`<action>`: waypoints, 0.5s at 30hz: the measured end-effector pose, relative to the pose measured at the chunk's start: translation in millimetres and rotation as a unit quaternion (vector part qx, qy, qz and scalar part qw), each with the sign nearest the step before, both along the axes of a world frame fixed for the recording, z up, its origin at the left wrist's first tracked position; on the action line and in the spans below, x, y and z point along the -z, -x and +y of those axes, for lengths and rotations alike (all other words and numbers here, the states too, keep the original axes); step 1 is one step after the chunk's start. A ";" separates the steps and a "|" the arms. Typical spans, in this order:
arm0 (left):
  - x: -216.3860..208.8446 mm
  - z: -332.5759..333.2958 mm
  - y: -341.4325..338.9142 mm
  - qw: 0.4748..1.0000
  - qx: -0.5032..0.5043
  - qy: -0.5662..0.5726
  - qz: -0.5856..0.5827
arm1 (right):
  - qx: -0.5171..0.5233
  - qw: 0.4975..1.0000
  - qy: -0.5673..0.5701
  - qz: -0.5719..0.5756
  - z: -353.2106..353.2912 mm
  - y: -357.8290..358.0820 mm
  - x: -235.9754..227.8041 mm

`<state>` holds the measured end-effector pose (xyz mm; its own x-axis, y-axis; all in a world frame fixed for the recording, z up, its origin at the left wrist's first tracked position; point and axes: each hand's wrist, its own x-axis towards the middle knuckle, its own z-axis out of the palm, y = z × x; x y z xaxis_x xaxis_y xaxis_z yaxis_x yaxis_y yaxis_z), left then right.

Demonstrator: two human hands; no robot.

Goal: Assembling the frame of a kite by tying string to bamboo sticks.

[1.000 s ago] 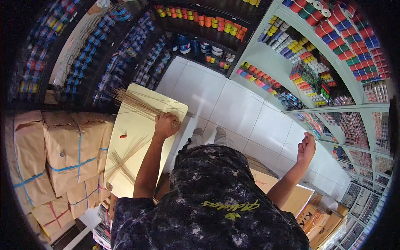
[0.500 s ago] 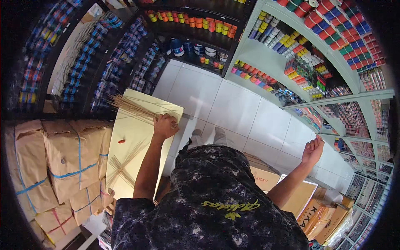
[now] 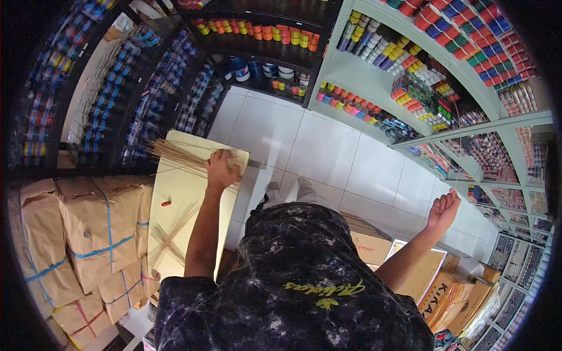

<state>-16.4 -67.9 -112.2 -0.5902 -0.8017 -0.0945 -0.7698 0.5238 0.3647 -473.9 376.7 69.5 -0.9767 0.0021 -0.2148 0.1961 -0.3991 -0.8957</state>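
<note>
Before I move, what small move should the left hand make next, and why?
Probably close the left hand gently around the right end of the thin brown sticks: it lies over that end, while the opposite end fans out past the left edge of the pale yellow tabletop, so a gathered hold might steady them.

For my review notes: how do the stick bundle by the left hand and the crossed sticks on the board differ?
The stick bundle reaches under the left hand; the crossed sticks lie away from it. The bundle's sticks run roughly one way; the crossed sticks form an X.
Both are thin and tan, on the pale yellow board.
</note>
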 end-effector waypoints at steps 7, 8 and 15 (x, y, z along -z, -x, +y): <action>12.5 -26.1 -9.6 0.989 0.010 -0.027 -0.147 | -0.087 0.996 -0.035 0.004 -18.8 -2.0 -1.5; 14.9 -25.8 -13.8 0.982 0.012 -0.037 -0.186 | -0.099 0.994 -0.048 0.003 -24.7 -3.7 -0.4; 3.1 -1.6 -43.4 0.992 0.000 0.021 -0.126 | -0.161 0.985 -0.055 -0.020 -67.6 -19.4 8.0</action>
